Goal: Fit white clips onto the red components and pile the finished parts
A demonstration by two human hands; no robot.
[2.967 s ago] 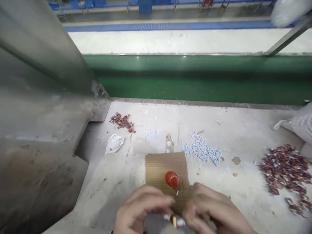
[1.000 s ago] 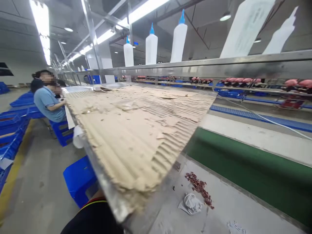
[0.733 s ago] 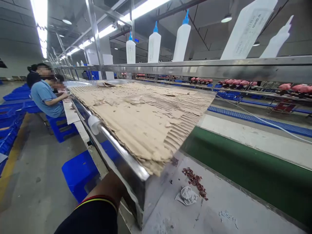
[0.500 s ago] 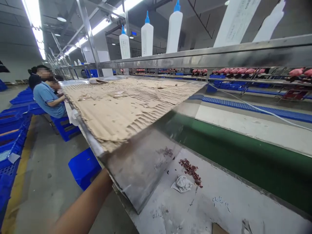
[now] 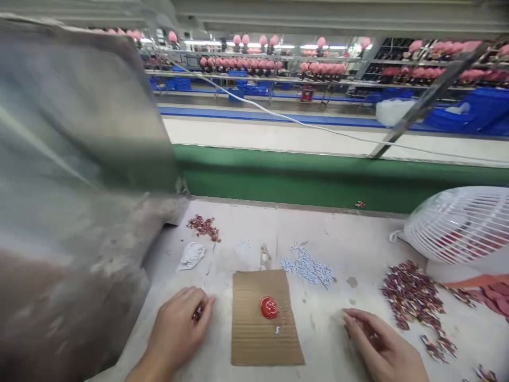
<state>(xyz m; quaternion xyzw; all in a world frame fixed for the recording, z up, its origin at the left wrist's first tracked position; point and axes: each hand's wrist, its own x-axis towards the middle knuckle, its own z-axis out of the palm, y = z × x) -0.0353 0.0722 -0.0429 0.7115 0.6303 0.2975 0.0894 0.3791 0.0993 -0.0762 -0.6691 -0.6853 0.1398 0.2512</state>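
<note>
My left hand (image 5: pixel 177 326) rests on the white worktop (image 5: pixel 214 339), fingers curled round small dark red pieces (image 5: pixel 198 313) that show by the thumb. To its right lies a brown cardboard square (image 5: pixel 258 345). On the cardboard sit a glossy red round dab or cap (image 5: pixel 269 307) and a tiny white piece (image 5: pixel 277 330). Beyond the cardboard spreads a pile of tiny pale blue-white pieces (image 5: pixel 308 267). My right hand (image 5: pixel 384 345) is apart from the cardboard, its thumb and fingertips pinched together. Whatever they hold, if anything, is too small to tell.
A white caged fan (image 5: pixel 465 228) stands at the right, behind a heap of dark red pieces (image 5: pixel 413 292). A metal panel (image 5: pixel 79 159) fills the left. A smaller reddish pile (image 5: pixel 203 227) and crumpled white material (image 5: pixel 191 255) lie near it. A green belt (image 5: pixel 258 175) runs behind.
The view has swung from the left, with its cardboard-covered shelf and seated person, to the worktop ahead. My one visible forearm was reaching beside the table's edge; now both hands show over the worktop.
</note>
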